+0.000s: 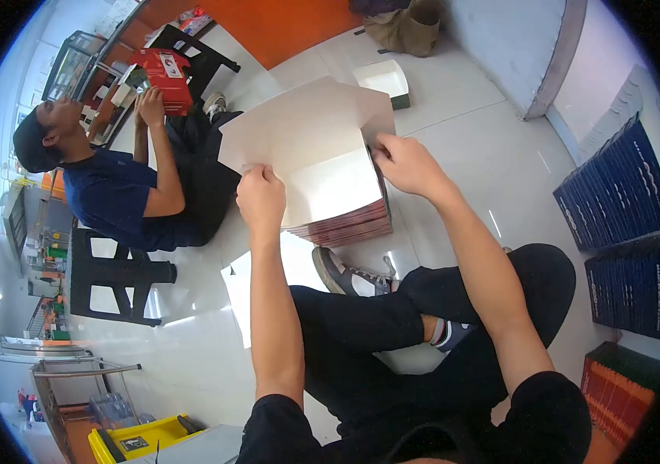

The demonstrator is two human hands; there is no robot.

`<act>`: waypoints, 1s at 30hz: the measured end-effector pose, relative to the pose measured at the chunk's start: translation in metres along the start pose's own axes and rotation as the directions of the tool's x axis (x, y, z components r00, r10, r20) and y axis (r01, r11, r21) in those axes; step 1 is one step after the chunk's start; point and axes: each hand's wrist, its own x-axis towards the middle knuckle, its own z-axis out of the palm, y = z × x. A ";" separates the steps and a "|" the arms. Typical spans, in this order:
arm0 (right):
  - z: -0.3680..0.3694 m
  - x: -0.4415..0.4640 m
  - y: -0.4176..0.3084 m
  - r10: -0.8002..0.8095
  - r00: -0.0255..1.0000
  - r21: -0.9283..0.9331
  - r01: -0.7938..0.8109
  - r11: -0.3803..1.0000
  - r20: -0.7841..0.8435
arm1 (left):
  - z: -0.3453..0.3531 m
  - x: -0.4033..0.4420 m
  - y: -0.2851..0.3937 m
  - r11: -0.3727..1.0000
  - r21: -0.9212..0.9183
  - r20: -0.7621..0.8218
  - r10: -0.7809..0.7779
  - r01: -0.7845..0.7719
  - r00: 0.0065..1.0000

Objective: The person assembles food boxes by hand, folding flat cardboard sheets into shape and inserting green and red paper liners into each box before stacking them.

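Note:
A pale paperboard box blank (306, 116) stands partly folded in front of me, its white inner side toward me and its flaps raised. My left hand (260, 197) is closed on its near left edge, fingers pinching the board. On the right edge my right hand (411, 164) is closed too, thumb and fingers at the corner fold. Directly beneath lies a stack of flat box blanks (353, 226) with reddish edges. White sheets (303, 267) rest on the floor under my left forearm. Beyond the blank sits a folded box (384, 81), white inside and dark green outside.
At left a co-worker (125, 182) in dark blue sits holding a small green box near a red box (163, 77). Black stools (113, 271) stand there. Stacks of dark blue cartons (616, 189) and red cartons (620, 390) line the right. A yellow bin (144, 437) is lower left.

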 end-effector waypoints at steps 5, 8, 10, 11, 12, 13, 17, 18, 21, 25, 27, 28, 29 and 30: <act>-0.001 -0.005 -0.029 0.108 0.994 -0.026 -0.109 0.994 -0.036 | 0.007 -0.004 0.000 0.964 0.245 -0.039 0.117 -0.104 0.992; 0.006 -0.009 -0.038 -0.019 0.986 -0.138 -0.004 0.990 -0.166 | 0.004 -0.003 0.001 0.911 0.378 0.030 0.167 -0.166 0.985; 0.007 -0.003 -0.037 -0.026 0.993 -0.217 -0.001 0.976 -0.119 | 0.003 0.001 0.000 0.892 0.407 0.088 0.174 -0.195 0.981; 0.006 0.001 -0.036 -0.031 0.996 -0.292 0.006 0.956 -0.081 | 0.003 0.003 0.000 0.870 0.434 0.143 0.188 -0.233 0.972; 0.006 0.003 -0.036 -0.029 0.997 -0.295 0.008 0.955 -0.068 | 0.003 0.004 -0.001 0.873 0.433 0.148 0.177 -0.224 0.973; 0.005 0.006 -0.036 -0.005 1.000 -0.308 -0.001 0.951 -0.021 | 0.004 0.006 0.000 0.887 0.412 0.167 0.152 -0.209 0.974; -0.005 0.009 -0.043 0.061 0.995 -0.369 -0.026 0.929 0.084 | 0.010 0.010 -0.004 0.901 0.392 0.196 0.114 -0.184 0.974; -0.005 0.009 -0.041 0.063 0.994 -0.371 -0.027 0.928 0.085 | 0.009 0.009 -0.002 0.903 0.389 0.197 0.113 -0.184 0.974; -0.002 0.009 -0.037 0.101 0.994 -0.318 -0.082 0.944 0.043 | 0.002 0.004 -0.002 0.915 0.380 0.190 0.065 -0.134 0.980; -0.007 0.008 -0.039 0.122 0.991 -0.288 -0.100 0.952 0.061 | -0.012 -0.010 0.008 0.947 0.317 0.176 -0.016 -0.041 0.984; -0.005 0.007 -0.039 0.138 0.987 -0.286 -0.108 0.952 0.087 | -0.011 -0.011 0.007 0.948 0.314 0.211 -0.122 0.050 0.970; -0.003 0.008 -0.037 0.146 0.986 -0.294 -0.118 0.948 0.077 | -0.005 -0.007 0.000 0.944 0.328 0.241 -0.103 0.018 0.965; -0.002 0.010 -0.037 0.153 0.986 -0.302 -0.126 0.945 0.067 | 0.001 -0.003 -0.007 0.939 0.342 0.271 -0.085 -0.013 0.959; -0.002 0.011 -0.035 0.151 0.986 -0.302 -0.123 0.945 0.070 | 0.001 0.001 -0.008 0.939 0.343 0.269 -0.089 -0.009 0.959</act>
